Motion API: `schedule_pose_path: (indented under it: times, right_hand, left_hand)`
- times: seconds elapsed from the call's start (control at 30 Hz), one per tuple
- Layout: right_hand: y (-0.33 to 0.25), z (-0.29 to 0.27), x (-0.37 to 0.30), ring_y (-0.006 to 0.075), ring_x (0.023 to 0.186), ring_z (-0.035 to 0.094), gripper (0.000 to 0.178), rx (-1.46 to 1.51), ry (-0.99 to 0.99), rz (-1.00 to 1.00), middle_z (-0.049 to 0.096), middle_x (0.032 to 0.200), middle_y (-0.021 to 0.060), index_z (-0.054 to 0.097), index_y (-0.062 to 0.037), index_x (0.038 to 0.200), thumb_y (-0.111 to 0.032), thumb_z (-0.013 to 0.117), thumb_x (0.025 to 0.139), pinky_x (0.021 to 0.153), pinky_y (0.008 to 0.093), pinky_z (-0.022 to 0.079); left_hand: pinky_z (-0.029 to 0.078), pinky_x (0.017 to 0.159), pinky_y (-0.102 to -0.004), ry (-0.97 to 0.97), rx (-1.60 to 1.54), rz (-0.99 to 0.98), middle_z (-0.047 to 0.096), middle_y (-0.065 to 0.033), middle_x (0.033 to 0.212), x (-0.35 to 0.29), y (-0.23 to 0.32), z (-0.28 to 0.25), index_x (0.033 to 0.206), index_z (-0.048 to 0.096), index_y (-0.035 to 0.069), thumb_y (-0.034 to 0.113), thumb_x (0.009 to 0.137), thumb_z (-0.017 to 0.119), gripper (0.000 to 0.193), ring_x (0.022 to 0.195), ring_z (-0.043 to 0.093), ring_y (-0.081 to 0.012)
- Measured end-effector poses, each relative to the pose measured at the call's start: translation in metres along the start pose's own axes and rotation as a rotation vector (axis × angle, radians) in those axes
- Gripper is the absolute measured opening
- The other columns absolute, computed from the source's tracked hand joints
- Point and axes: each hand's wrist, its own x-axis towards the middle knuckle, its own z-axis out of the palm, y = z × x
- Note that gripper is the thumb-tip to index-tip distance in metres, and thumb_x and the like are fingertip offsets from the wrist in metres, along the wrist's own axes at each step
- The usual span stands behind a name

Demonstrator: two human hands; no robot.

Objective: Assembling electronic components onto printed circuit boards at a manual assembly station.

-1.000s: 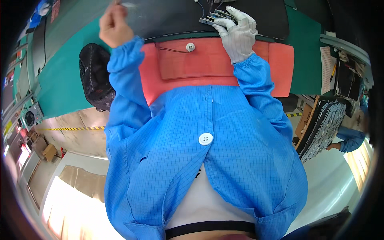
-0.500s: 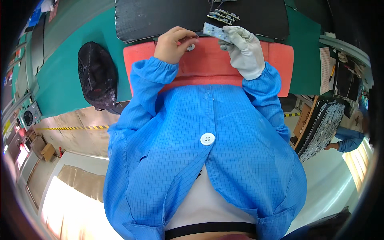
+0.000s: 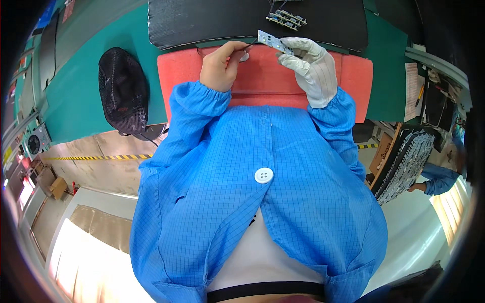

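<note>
Gloved right hand (image 3: 310, 65) pinches flat rectangular board (image 3: 275, 42), seemingly.

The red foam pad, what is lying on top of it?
On the red foam pad sits a small round white thing. The bare left hand and blue sleeves cover part of it, hiding anything there.

From my remote seat, the thin dark tool (image 3: 246, 47) pinched in the left hand (image 3: 221, 66) is too small for me to name. The small circuit board (image 3: 275, 42) is partly covered by the fingers of the gloved right hand (image 3: 310, 68); its parts are too fine to read. A second board (image 3: 286, 19) above, upper centre, is a blur of tiny components. The black mat (image 3: 202, 20) runs off the top edge. At the right rim, another person's sleeve (image 3: 438, 178) is cut short.
</note>
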Motion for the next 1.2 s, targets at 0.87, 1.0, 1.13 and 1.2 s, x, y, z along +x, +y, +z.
schedule_pose_path:
  times: [0.87,1.0,1.13,1.2]
  right_hand:
    - [0.0,0.0,0.009,0.0178,0.06,0.065,0.037,-0.179,0.092,0.351,0.066,0.082,0.0148,0.06,-0.0017,0.106,-0.035,0.058,0.088,0.053,0.0267,0.053]
    - [0.001,-0.001,0.006,0.0172,0.066,0.066,0.032,-0.148,0.136,0.26,0.066,0.083,0.0126,0.061,-0.0025,0.105,-0.03,0.058,0.089,0.058,0.0276,0.055]
    - [0.002,0.0,-0.002,0.0156,0.071,0.065,0.025,-0.113,0.147,0.025,0.065,0.088,0.0102,0.062,0.0005,0.102,-0.019,0.059,0.087,0.064,0.0258,0.054]
    - [0.003,-0.006,-0.004,0.0159,0.075,0.065,0.023,-0.137,0.084,-0.049,0.065,0.09,0.0099,0.062,0.0009,0.101,-0.015,0.063,0.084,0.068,0.0261,0.054]
  left_hand:
    - [0.05,0.081,-0.03,0.122,0.221,0.29,0.065,-0.0132,0.097,-0.012,-0.01,0.01,0.103,0.062,-0.001,-0.009,0.078,0.06,0.026,0.091,0.064,-0.0239]
    - [0.05,0.077,-0.0293,0.206,0.304,0.347,0.065,-0.0116,0.092,-0.01,-0.004,0.01,0.094,0.066,0.001,-0.006,0.074,0.066,0.021,0.086,0.064,-0.0241]
    - [0.051,0.073,-0.0287,0.187,0.307,0.306,0.065,-0.0101,0.088,-0.009,-0.004,0.009,0.087,0.068,0.001,-0.006,0.07,0.069,0.018,0.083,0.063,-0.0222]
    - [0.052,0.072,-0.0289,0.17,0.316,0.309,0.065,-0.01,0.088,-0.008,-0.009,0.007,0.088,0.067,0.001,-0.007,0.07,0.068,0.019,0.083,0.063,-0.0218]
